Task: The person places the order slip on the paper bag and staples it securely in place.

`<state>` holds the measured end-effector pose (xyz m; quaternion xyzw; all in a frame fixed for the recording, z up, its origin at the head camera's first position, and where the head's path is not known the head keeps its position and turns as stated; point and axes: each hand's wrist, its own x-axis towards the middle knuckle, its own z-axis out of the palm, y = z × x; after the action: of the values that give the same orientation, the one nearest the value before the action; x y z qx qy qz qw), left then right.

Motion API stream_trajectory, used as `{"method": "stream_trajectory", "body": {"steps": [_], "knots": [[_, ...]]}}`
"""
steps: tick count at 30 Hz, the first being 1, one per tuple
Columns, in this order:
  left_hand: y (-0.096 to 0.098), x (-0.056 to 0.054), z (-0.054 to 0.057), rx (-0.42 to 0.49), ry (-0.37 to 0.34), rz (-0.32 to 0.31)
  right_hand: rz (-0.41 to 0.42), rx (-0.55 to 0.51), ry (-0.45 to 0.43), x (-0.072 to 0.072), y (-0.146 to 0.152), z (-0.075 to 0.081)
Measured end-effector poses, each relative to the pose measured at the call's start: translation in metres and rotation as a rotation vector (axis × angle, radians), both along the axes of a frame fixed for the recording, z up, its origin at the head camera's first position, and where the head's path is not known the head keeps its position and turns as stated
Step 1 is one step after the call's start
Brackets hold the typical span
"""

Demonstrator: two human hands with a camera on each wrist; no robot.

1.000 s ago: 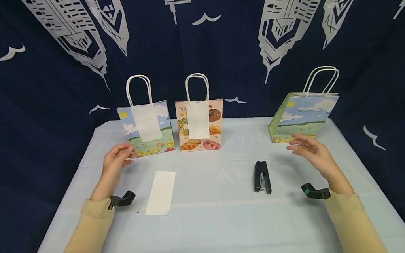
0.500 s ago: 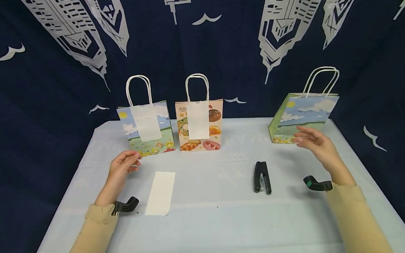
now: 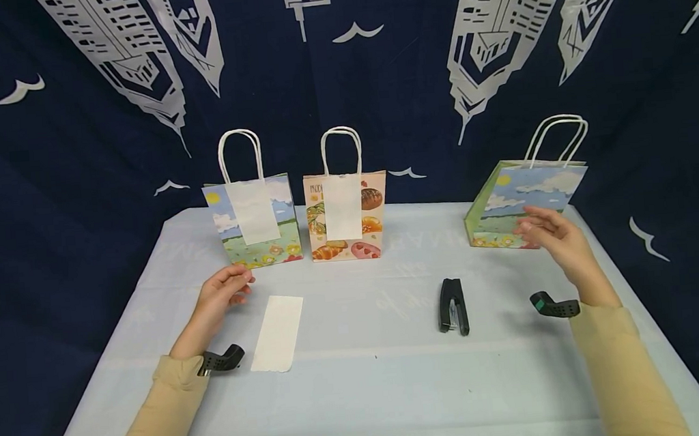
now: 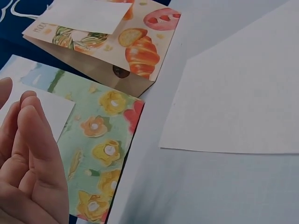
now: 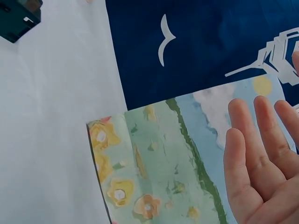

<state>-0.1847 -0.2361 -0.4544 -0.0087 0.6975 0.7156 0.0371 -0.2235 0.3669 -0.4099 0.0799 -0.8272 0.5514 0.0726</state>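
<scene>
While a tan sleeve (image 3: 155, 414) reaches in from either near corner of the pale desk (image 3: 364, 401), a small black wrist camera (image 3: 225, 358) sits at each cuff, presumably so that it faces the fingers. Farther in, a white card (image 3: 277, 333) lies flat and slightly askew near the left hand (image 3: 219, 300). A black stapler (image 3: 452, 307) rests on the right-hand side, well apart from the card; each seems placed for easy reach.

Both hands are empty: the left has its fingers loosely bent and gathered together, and the right hand (image 3: 567, 249) holds its fingers nearly straight in front of the right landscape bag (image 3: 526, 194), gripping nothing. Whether the left fingertips touch the left landscape bag (image 3: 266, 253) behind them is hard to tell from this angle.

Just beside that bag stands a bread-print bag (image 3: 347, 249); both carry a white slip (image 3: 253, 212) on the front, perhaps turned toward the person to be seen. Well apart, the right landscape bag shows a bare front and a spread green side panel, a shape that likely helps it stand unaided. A navy cloth (image 3: 389, 92) hangs behind.
</scene>
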Motion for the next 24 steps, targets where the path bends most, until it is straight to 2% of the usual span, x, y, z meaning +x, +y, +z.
{"method": "stream_trajectory", "body": {"steps": [5,8,9,12,20,24], "knots": [[0.0,-0.002,-0.007,-0.029,-0.009,-0.025,0.025,-0.062,0.022,-0.007,0.012,-0.002],[0.001,-0.001,-0.008,-0.045,-0.017,-0.042,0.002,-0.096,0.054,-0.004,0.007,0.01],[0.002,-0.001,-0.008,-0.049,-0.019,-0.048,-0.01,-0.078,0.059,-0.003,0.005,0.014],[0.003,0.0,-0.008,-0.068,-0.032,-0.063,-0.038,-0.156,0.06,-0.003,0.003,0.022],[0.005,-0.001,-0.012,-0.178,-0.091,-0.172,-0.097,-0.194,0.063,-0.011,0.01,0.032],[0.006,-0.002,-0.013,-0.22,-0.108,-0.201,-0.104,-0.221,0.071,-0.012,0.012,0.035]]}}
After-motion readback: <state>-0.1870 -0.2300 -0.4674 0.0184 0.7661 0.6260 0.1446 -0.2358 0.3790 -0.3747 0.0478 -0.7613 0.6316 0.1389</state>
